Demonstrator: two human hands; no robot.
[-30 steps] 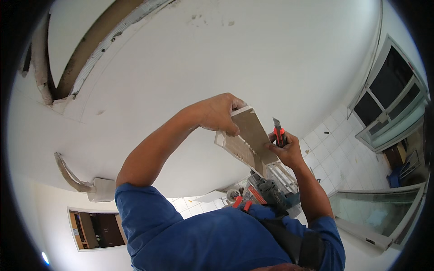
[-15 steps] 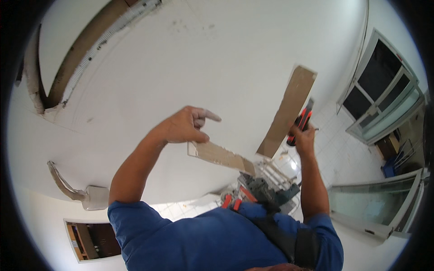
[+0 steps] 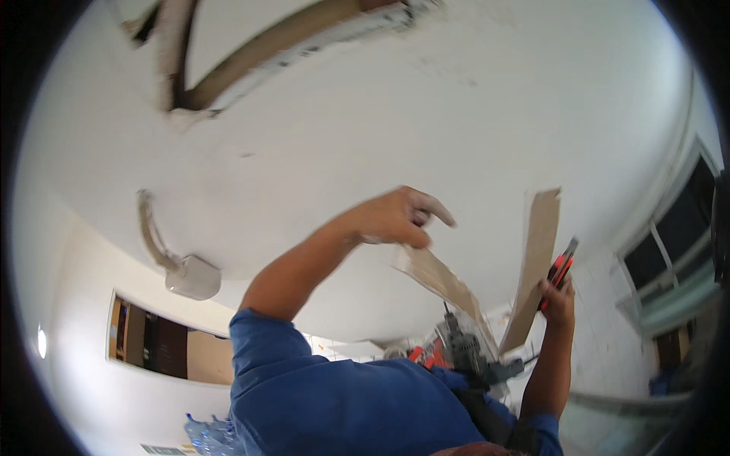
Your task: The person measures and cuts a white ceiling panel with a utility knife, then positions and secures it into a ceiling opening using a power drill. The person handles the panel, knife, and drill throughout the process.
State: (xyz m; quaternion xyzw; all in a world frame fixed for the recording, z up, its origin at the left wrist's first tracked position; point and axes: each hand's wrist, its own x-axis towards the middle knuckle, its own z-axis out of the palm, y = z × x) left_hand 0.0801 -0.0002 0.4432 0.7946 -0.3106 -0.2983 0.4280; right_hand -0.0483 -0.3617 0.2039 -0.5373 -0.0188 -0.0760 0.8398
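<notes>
My left hand (image 3: 399, 218) pinches the end of a drywall strip (image 3: 441, 280), brown on its face with a pale edge, that slants down to the right. Its index finger points out while the other fingers curl. On the right, my right hand (image 3: 559, 298) is closed around a red and black utility knife (image 3: 559, 275), its tip pointing up. A second drywall strip (image 3: 535, 254) stands nearly upright beside the knife, held by the same hand. The lower ends of both strips come close together; whether they touch, I cannot tell.
Overhead, the white ceiling (image 3: 319, 152) has a ragged cut opening (image 3: 281, 49). A white box (image 3: 194, 277) hangs on a pipe at left. Below the strips are dark power tools (image 3: 465, 346). Blue water bottles (image 3: 209, 433) stand lower left; a glazed window (image 3: 665, 239) is at right.
The view has turned, so ceiling opening, box and both hands appear farther right, with the hands slightly lower. Both hands keep hold of their strips, and the knife stays in the right hand.
</notes>
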